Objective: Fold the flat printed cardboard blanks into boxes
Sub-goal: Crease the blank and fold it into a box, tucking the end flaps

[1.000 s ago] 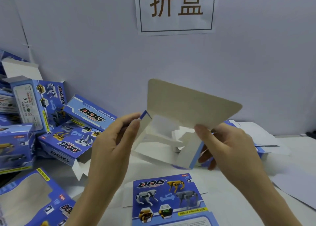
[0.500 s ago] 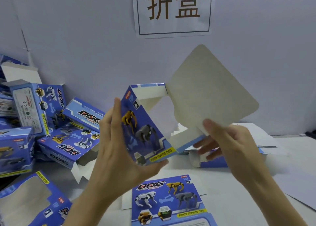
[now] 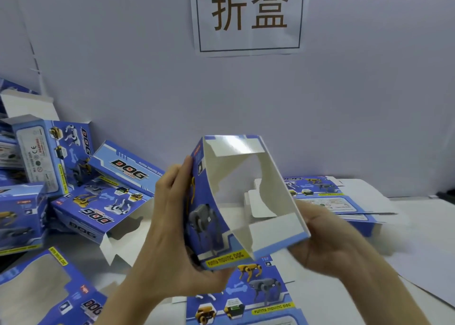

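While in left hand [image 3: 176,228], box [image 3: 209,228] hollow.

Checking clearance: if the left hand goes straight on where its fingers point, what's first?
The left hand points up along the held box; past its tips the way looks free until the wall, depth unclear.

Blue box [image 3: 209,214] — white inside, yellow strip, grey dog print (yellow one too) — against lilac-grey wall [image 3: 123,78]

A blue printed box [image 3: 209,226] tilts mid-air, opened into a white-lined sleeve. A flat blank [image 3: 258,292] lies near, with folded boxes [image 3: 103,209] piled left.
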